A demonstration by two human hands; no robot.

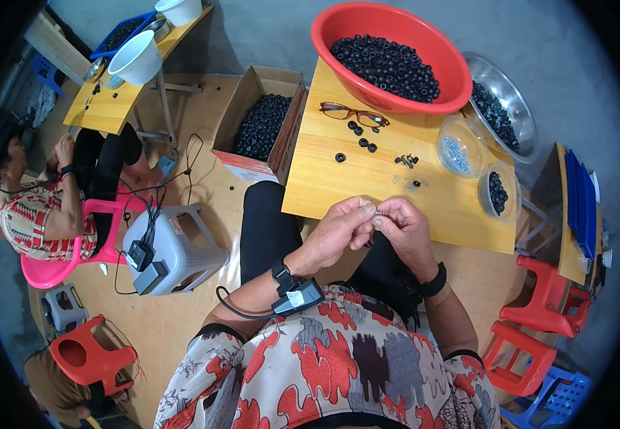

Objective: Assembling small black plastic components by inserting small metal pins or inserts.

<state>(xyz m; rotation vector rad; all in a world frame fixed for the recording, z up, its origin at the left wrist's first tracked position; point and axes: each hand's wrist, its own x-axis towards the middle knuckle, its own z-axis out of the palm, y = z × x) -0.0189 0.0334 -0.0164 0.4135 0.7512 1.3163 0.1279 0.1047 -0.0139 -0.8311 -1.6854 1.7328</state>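
Observation:
My left hand [346, 226] and my right hand [404, 228] meet just off the table's near edge. Between their pinched thumbs and fingers is a small ridged metal piece [380, 212], perhaps a spring; fingers hide part of it. On the yellow table [324, 179] beyond lie tiny metal bits [408, 183], a cluster of small black parts [407, 161] and several black ring-like pieces [363, 142]. To the right stand a clear bowl [465, 169] of tiny bluish pieces and a clear tub [510, 199] with black parts inside.
A red basin [460, 91] heaped with black rings and a steel bowl [528, 131] stand at the back. Brown-framed glasses [353, 113] lie before the basin. Left of the table is a carton [290, 136] of black rings. Beside a grey stool [188, 250], another person [45, 222] sits.

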